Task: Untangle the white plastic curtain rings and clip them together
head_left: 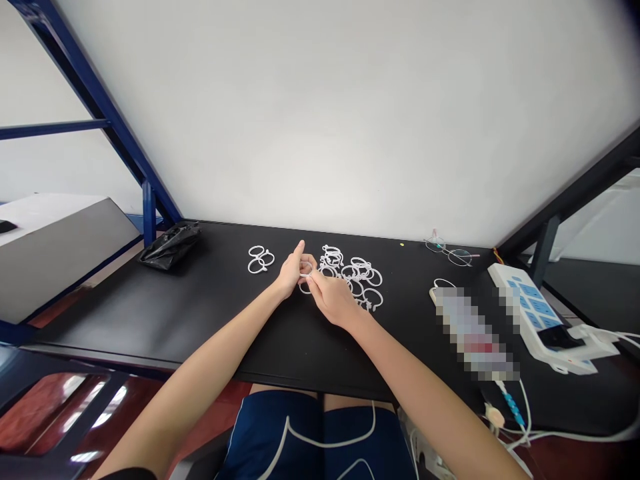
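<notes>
Over the middle of the black tabletop, my left hand [291, 272] and my right hand [331, 297] meet around a white plastic ring [306, 275]. Both hands are closed on it, the left thumb pointing up and the right thumb and fingers pinching its lower side. Just right of my hands lies a loose pile of similar white rings [373, 297] with small knobs or eyelets, partly hidden by my right hand. A small group of several white rings [257, 266] lies apart, to the left of my left hand.
A crumpled black plastic bag [173, 245] sits at the back left. On the right are eyeglasses [460, 257], a blurred-out phone [475, 333] with a charging cable, and a white power strip [530, 307] with plugs. A white wall [320, 120] rises behind the black table [200, 313].
</notes>
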Demonstrator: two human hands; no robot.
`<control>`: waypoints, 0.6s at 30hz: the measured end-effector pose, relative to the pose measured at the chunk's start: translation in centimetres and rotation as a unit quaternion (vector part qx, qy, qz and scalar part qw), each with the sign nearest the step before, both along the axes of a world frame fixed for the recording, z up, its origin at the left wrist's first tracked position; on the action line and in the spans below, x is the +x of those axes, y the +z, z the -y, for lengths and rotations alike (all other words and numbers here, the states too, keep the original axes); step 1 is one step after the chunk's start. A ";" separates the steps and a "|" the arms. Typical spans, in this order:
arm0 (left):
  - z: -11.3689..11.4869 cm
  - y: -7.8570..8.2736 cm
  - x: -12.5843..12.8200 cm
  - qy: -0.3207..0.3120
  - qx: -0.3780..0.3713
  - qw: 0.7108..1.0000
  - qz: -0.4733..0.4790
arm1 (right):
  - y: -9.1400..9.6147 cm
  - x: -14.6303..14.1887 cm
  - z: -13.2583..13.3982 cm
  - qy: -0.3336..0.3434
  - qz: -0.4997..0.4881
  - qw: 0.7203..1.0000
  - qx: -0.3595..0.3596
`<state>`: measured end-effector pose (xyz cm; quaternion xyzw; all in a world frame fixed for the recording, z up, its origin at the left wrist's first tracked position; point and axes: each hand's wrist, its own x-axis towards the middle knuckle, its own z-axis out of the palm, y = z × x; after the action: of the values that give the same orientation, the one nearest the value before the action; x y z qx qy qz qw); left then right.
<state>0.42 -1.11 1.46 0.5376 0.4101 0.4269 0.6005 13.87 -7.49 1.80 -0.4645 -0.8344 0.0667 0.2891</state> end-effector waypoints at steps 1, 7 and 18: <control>0.0 0.0 0.0 -0.001 -0.003 1.000 0.002 | 0.0 0.0 0.0 -0.001 0.002 1.000 0.000; 0.0 0.0 0.0 -0.005 -0.015 1.000 0.024 | 0.2 -0.1 0.1 -0.003 0.005 1.000 0.004; 0.3 0.6 0.0 -0.025 -0.040 0.998 0.032 | 0.3 -0.4 0.3 -0.008 0.035 0.999 -0.001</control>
<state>0.45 -1.38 2.05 0.5093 0.3935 0.4119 0.6451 13.49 -7.74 2.06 -0.4736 -0.8401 0.0485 0.2599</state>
